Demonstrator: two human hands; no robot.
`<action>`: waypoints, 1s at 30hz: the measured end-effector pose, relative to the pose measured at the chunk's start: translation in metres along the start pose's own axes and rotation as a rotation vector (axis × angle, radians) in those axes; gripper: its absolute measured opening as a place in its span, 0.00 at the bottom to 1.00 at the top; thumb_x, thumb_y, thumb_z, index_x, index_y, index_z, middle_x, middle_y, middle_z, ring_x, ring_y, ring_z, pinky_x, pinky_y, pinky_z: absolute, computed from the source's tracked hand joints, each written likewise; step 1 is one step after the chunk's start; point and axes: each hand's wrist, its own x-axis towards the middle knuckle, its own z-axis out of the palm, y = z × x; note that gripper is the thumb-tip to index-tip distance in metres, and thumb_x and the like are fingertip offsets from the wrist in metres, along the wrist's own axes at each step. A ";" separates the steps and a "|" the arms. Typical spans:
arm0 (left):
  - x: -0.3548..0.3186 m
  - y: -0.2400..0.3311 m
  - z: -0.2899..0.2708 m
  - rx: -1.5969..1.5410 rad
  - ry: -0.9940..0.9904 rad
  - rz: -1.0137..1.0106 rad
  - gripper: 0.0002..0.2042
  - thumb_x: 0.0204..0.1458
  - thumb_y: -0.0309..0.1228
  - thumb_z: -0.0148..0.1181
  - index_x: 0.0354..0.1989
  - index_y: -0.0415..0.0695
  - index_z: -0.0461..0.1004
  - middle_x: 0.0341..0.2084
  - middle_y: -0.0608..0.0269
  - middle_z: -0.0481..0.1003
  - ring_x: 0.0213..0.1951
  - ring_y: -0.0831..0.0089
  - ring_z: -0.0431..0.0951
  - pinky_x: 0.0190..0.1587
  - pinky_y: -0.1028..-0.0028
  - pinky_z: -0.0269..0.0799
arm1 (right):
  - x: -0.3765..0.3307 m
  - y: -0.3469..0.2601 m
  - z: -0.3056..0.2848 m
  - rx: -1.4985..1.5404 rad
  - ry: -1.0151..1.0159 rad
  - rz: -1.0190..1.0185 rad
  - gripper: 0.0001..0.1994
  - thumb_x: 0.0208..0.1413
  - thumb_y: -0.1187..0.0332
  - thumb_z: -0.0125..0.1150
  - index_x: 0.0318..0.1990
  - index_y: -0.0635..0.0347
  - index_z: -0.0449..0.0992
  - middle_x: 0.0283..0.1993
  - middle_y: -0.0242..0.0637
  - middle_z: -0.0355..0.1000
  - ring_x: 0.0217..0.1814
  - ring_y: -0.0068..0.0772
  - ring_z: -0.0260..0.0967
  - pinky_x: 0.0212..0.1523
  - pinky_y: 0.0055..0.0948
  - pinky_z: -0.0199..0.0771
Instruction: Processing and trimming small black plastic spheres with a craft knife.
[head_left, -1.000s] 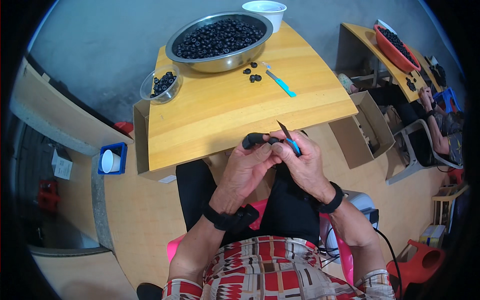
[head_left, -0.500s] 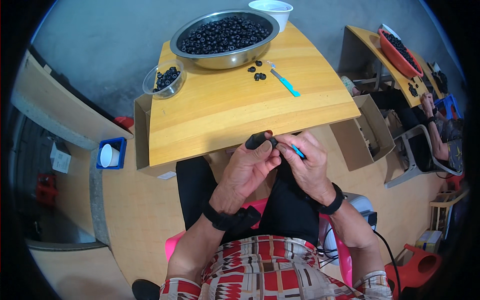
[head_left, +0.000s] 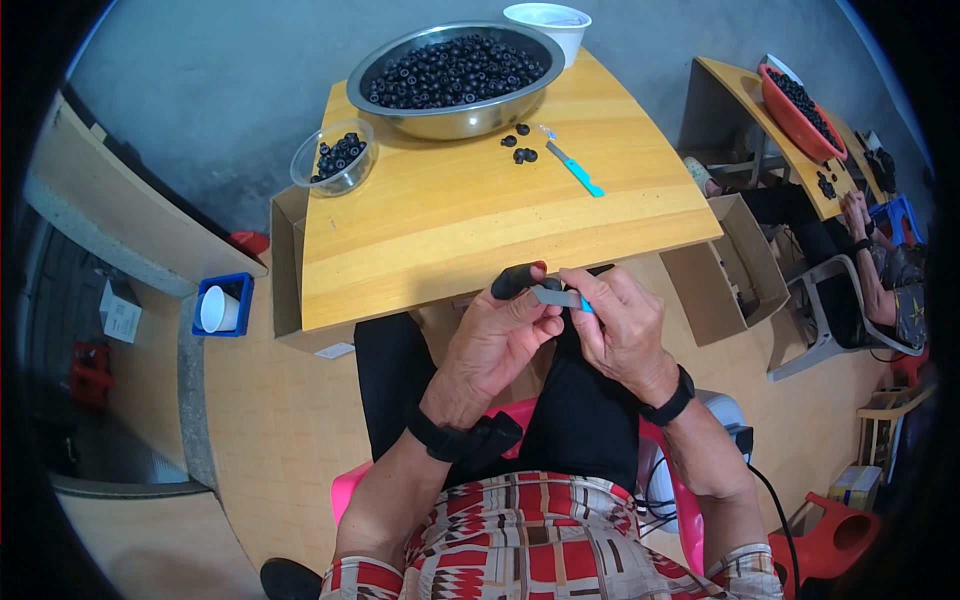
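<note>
Just in front of the table's near edge, my left hand (head_left: pixel 490 335) pinches a small black round part (head_left: pixel 551 284), mostly hidden by fingers and blade. A black sleeve (head_left: pixel 514 281) covers one of its fingers. My right hand (head_left: pixel 625 325) is closed on a small knife (head_left: pixel 558 297) with a turquoise handle. Its grey blade points left across the tip of my left thumb, beside the black part. On the table (head_left: pixel 480 220) lie several black parts (head_left: pixel 524 156) and a second turquoise-handled knife (head_left: pixel 576 171).
A large steel bowl (head_left: pixel 455 122) full of black parts stands at the back, with a white tub (head_left: pixel 570 35) behind it. A clear plastic bowl (head_left: pixel 340 178) holds more parts. Open cardboard boxes (head_left: pixel 712 283) flank the table. At right, another person's hands (head_left: pixel 855 213) rest by a neighbouring table.
My right hand has turned the knife so its blade now shows flat, pointing at my left thumb. My left hand keeps its pinch almost in place.
</note>
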 end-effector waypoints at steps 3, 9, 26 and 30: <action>-0.001 0.000 0.000 0.064 -0.014 0.028 0.10 0.48 0.25 0.57 0.40 0.42 0.69 0.32 0.63 0.72 0.33 0.74 0.72 0.36 0.74 0.68 | 0.001 -0.001 0.000 -0.035 0.006 -0.018 0.15 0.37 0.75 0.60 0.38 0.58 0.73 0.21 0.35 0.61 0.23 0.34 0.64 0.21 0.28 0.64; 0.000 0.001 -0.001 0.108 0.009 0.045 0.10 0.48 0.25 0.57 0.40 0.41 0.69 0.32 0.61 0.72 0.34 0.73 0.73 0.35 0.73 0.70 | 0.002 0.000 -0.001 -0.057 -0.015 -0.024 0.16 0.38 0.77 0.58 0.39 0.58 0.73 0.22 0.37 0.65 0.21 0.36 0.65 0.20 0.30 0.64; -0.002 0.003 -0.005 0.221 -0.017 0.130 0.06 0.46 0.20 0.57 0.32 0.42 0.69 0.33 0.59 0.72 0.33 0.69 0.74 0.35 0.72 0.73 | 0.001 0.003 0.004 0.497 -0.044 0.405 0.11 0.53 0.71 0.53 0.43 0.64 0.70 0.27 0.37 0.70 0.26 0.24 0.67 0.30 0.24 0.67; -0.002 0.004 -0.002 0.237 0.001 0.135 0.06 0.46 0.19 0.57 0.32 0.42 0.69 0.35 0.59 0.72 0.33 0.69 0.74 0.36 0.72 0.73 | 0.006 -0.017 0.001 1.124 -0.111 0.691 0.10 0.54 0.71 0.52 0.42 0.67 0.70 0.32 0.33 0.71 0.32 0.17 0.67 0.35 0.17 0.67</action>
